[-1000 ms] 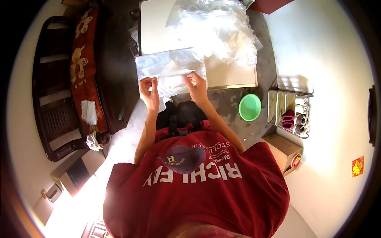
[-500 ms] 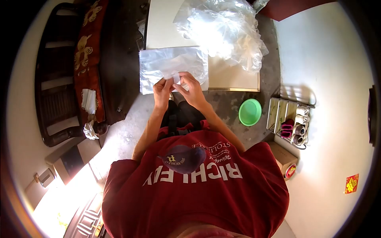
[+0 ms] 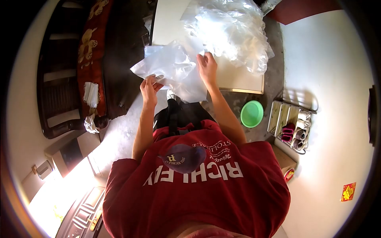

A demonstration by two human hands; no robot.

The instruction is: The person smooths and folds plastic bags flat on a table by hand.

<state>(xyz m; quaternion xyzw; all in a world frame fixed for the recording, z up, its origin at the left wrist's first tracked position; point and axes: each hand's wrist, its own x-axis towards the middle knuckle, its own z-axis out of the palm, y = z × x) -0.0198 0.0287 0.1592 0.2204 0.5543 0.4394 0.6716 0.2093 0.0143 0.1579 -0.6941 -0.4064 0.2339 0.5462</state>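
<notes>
A clear plastic bag [image 3: 170, 63] is spread between my two hands above the near edge of the white table [image 3: 238, 77]. My left hand [image 3: 150, 90] pinches its lower left part. At the bag's upper right, my right hand [image 3: 207, 69] has its fingers closed on the plastic. Part of another flat plastic sheet shows under the bag at its upper left. Just beyond my right hand lies a big loose heap of clear plastic bags [image 3: 234, 35], bright with glare.
A green basin [image 3: 252, 114] sits on the floor at the right. Beside it are a shoe rack [image 3: 291, 123] with several shoes and a cardboard box [image 3: 282, 158]. At the left, a dark wooden bench [image 3: 59, 87] stands by a red patterned cloth [image 3: 85, 51].
My hands, which were together over the flat plastic, have moved apart, the right one up and away, the left one to the left. A bag is now lifted and spread between them.
</notes>
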